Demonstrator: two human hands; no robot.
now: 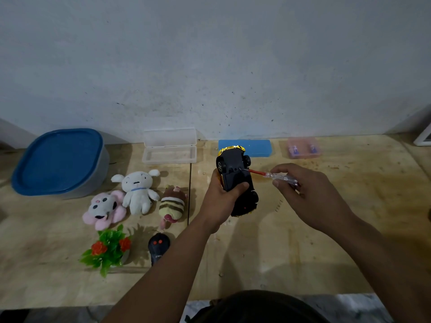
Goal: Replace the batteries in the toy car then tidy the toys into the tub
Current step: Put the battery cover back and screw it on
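Note:
My left hand (224, 198) grips the toy car (235, 173), a black and gold car turned belly-up above the wooden table (303, 241). My right hand (310, 194) pinches a screwdriver (272, 175) with a clear handle and red shaft. Its tip sits on the car's underside near the front wheels. The grey tub with a blue lid (59, 163) stands at the back left. A white plush (138, 190), a pink plush (103, 209) and a striped plush (172, 203) lie left of the car.
A black remote with red buttons (158, 249) and a small fake plant (108, 249) sit near the front left. An open clear case (169, 148), a blue box (254, 148) and a pink box holding small items (303, 148) line the wall.

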